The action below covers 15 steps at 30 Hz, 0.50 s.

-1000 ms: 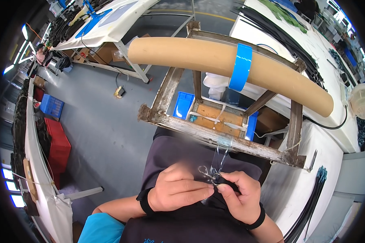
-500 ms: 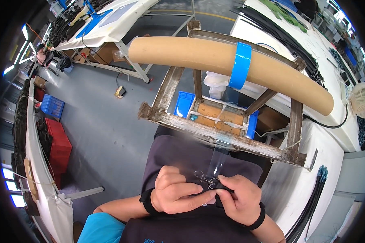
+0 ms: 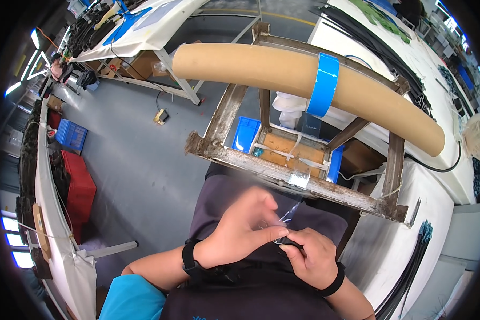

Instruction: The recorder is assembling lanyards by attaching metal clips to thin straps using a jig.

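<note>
Above my lap, my right hand [image 3: 313,257] is closed in a pinch on a small black piece [image 3: 292,241] that looks like a cord end; most of it is hidden by the fingers. My left hand [image 3: 242,229] is close against it, thumb tip meeting the right fingertips. Its fingers are curled and blurred by motion, so what they grip is unclear. A pale thin loop [image 3: 287,217] shows between the hands. A clear plastic strip [image 3: 298,180] lies over the near bar of a worn metal frame [image 3: 240,161] and runs down toward my fingers.
A long cardboard tube [image 3: 240,66] with a blue band [image 3: 323,85] lies across the frame. Black cords [image 3: 410,272] hang over the white-covered surface at right. Red crates [image 3: 79,186] and a blue crate [image 3: 71,134] stand at left. A white fan [image 3: 477,136] is far right.
My left hand has lifted and turned, its fingers moving up and away from the lap. The right hand keeps its pinch nearly in place. The view has shifted slightly.
</note>
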Motion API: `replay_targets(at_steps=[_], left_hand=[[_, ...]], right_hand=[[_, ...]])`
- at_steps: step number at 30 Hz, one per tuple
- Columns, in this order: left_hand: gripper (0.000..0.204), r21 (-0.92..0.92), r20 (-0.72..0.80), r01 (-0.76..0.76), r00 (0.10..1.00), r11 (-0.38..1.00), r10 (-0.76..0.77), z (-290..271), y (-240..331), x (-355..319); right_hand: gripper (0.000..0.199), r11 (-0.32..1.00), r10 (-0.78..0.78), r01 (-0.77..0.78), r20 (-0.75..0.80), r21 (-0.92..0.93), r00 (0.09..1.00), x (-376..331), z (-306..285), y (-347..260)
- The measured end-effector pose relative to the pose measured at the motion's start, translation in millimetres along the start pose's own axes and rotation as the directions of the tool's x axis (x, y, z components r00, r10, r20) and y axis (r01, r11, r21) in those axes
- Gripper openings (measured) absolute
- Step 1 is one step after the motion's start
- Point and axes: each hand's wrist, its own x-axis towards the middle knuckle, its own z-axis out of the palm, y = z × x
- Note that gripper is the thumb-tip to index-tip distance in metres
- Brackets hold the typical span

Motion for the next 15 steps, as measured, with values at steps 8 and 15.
replay_targets(at_steps=[8,15], left_hand=[[0.032,-0.078,0.015,0.16,0.987,0.984,-0.159,5,9,4],[0.023,0.188,0.085,-0.151,0.987,0.97,0.137,-1,5,10]], right_hand=[[0.031,0.996,-0.069,0.059,-0.167,-0.062,0.984,-5,7,2],[0.026,0.996,0.067,-0.068,-0.021,-0.051,0.998,3,-11,-5]])
